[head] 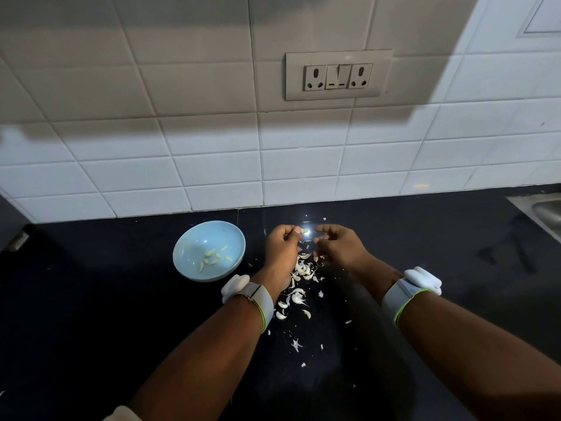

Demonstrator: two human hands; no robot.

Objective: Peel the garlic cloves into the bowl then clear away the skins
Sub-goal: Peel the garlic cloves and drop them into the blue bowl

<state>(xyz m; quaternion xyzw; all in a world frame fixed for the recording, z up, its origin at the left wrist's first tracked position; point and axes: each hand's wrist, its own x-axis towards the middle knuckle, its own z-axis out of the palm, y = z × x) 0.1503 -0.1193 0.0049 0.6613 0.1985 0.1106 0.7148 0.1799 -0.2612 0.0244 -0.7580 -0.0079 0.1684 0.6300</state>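
- One clove (305, 231), small and likely slippery, pinched in left hand (283, 243); best held at its ends.
- Right hand (337, 244) curled, apparently holding nothing.
- Skins (300, 270) light, at 3 o'clock from bowl (185, 253).

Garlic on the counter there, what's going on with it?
A person is peeling garlic over a black countertop. The left hand pinches a garlic clove at its fingertips, while the right hand hovers close beside it with curled fingers; whether it holds anything is unclear. A light blue bowl to the left holds several peeled cloves. Papery garlic skins lie scattered on the counter beneath and between the wrists, not yet cleared.
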